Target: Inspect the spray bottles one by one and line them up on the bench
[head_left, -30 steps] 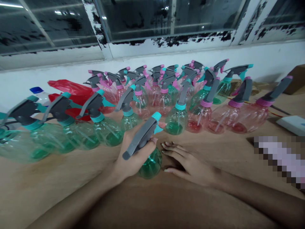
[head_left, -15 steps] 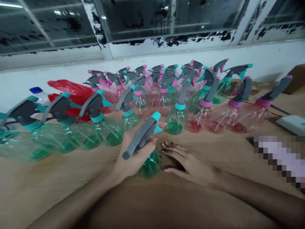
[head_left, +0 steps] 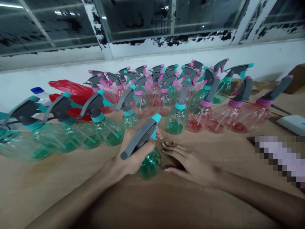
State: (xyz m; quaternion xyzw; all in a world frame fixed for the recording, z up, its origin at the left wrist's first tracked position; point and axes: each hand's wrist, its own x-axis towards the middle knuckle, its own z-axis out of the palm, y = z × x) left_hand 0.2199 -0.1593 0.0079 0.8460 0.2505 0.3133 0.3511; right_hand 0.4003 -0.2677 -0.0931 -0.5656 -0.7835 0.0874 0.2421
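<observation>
My left hand is wrapped round the neck of a green spray bottle with a grey head and turquoise nozzle and trigger. That bottle stands on the wooden table, its nozzle pointing away from me and to the right. One fingertip shows beside the trigger. Just right of the bottle, my right hand rests on the table, fingers stretched out and holding nothing. Close beyond my hands stand another green spray bottle and a pink spray bottle.
Several green spray bottles line the left, with pink ones at right and more behind. A red plastic bag and a blue-capped bottle lie back left. A white box and a cardboard box are at right.
My left fingers have shifted at the trigger, which now sits closer to the bottle's neck. The sprayer head has tipped very slightly; my right hand has stayed put.
</observation>
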